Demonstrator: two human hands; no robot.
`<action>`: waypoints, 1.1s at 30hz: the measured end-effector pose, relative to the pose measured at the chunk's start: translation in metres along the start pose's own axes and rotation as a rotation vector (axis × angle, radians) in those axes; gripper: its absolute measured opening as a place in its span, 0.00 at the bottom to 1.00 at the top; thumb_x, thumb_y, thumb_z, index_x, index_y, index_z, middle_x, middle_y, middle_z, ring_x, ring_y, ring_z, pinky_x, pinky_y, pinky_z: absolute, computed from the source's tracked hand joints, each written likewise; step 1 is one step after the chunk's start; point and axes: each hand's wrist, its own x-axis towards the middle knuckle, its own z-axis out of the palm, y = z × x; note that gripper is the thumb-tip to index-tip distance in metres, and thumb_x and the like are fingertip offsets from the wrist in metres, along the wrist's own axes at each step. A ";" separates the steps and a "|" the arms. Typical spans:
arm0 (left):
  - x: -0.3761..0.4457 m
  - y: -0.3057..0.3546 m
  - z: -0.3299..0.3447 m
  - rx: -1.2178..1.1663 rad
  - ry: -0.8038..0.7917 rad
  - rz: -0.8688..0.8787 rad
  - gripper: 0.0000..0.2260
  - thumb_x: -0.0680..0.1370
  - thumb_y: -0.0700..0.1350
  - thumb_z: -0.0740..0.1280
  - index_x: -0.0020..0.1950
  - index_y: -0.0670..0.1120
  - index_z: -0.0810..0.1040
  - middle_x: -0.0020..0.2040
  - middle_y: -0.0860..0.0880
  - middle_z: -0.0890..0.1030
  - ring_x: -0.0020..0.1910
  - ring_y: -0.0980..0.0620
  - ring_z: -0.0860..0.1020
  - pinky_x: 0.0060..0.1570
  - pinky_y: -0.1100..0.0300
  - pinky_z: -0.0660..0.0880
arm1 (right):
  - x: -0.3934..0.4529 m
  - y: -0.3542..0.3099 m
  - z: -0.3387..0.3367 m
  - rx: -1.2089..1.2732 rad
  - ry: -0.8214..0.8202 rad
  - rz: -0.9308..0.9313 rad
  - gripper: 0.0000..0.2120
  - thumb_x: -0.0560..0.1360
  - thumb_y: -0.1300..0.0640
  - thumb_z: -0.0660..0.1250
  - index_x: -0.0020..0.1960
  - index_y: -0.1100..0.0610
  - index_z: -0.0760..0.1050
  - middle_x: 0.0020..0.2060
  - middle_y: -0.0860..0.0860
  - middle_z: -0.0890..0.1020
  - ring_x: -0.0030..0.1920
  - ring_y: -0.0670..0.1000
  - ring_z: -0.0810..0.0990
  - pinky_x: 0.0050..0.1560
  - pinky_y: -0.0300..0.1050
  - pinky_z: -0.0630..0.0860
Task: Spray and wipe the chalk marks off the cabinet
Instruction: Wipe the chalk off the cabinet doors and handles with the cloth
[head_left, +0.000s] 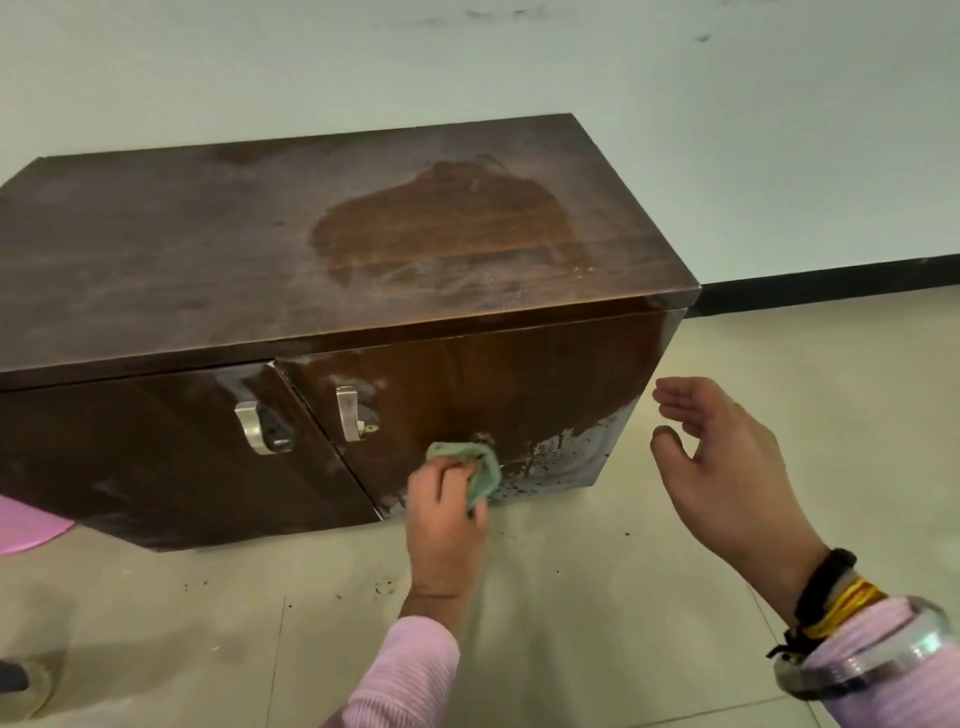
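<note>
A low dark brown cabinet (208, 249) with two doors stands against a pale wall. My left hand (444, 525) grips a crumpled green cloth (480, 470) and presses it against the lower part of the right door. Whitish chalk smears and dark drips (576, 452) remain on the door's lower right corner, just right of the cloth. My right hand (727, 467) hovers beside the cabinet's right end with fingers relaxed, holding nothing. A darker wet patch (452, 228) covers the right half of the top. No spray bottle is in view.
Two metal handles (254, 426) (348, 413) sit where the doors meet, and the left door stands slightly ajar. A pink object (26, 525) lies on the floor at the left edge. Dark specks dot the tiled floor (597, 597).
</note>
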 end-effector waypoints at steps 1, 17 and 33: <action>0.009 0.010 0.000 0.014 0.003 0.157 0.09 0.70 0.33 0.73 0.50 0.37 0.82 0.49 0.39 0.81 0.47 0.42 0.77 0.47 0.54 0.78 | 0.000 0.001 0.000 0.003 0.001 0.003 0.19 0.78 0.60 0.65 0.69 0.53 0.71 0.62 0.48 0.79 0.60 0.47 0.78 0.61 0.42 0.73; 0.053 0.011 0.011 0.532 -0.560 1.310 0.18 0.77 0.39 0.56 0.60 0.43 0.81 0.55 0.43 0.83 0.51 0.45 0.80 0.53 0.54 0.78 | 0.010 0.024 0.009 0.126 0.026 0.084 0.20 0.78 0.60 0.64 0.70 0.53 0.70 0.63 0.47 0.78 0.56 0.41 0.73 0.58 0.35 0.68; 0.065 0.060 0.043 0.625 -0.656 1.449 0.22 0.68 0.41 0.77 0.61 0.42 0.80 0.56 0.41 0.82 0.55 0.41 0.79 0.55 0.49 0.78 | 0.022 0.048 -0.008 0.201 0.083 0.137 0.20 0.78 0.60 0.62 0.69 0.55 0.69 0.63 0.48 0.77 0.60 0.45 0.75 0.55 0.33 0.67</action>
